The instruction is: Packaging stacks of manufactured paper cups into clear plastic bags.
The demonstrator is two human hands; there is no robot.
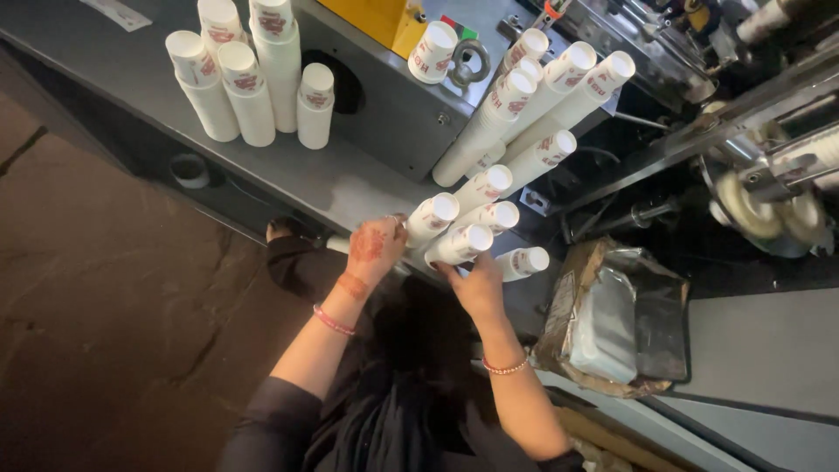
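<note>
My left hand (376, 249) grips the base of a stack of white paper cups (434, 216) with red print, standing on the grey metal table (350, 183). My right hand (476, 284) holds the bottom of a neighbouring stack (463, 243). Several more stacks (489, 188) crowd close around these two, and a short one (524, 260) stands just right of my right hand. Both wrists wear thin bracelets.
Several tall cup stacks (249, 79) stand at the table's far left and more (542, 96) lean at the back right. A grey machine housing (393, 105) rises behind. Machine rollers (760, 192) sit at right. A crumpled foil-lined bag (612, 319) lies beside me.
</note>
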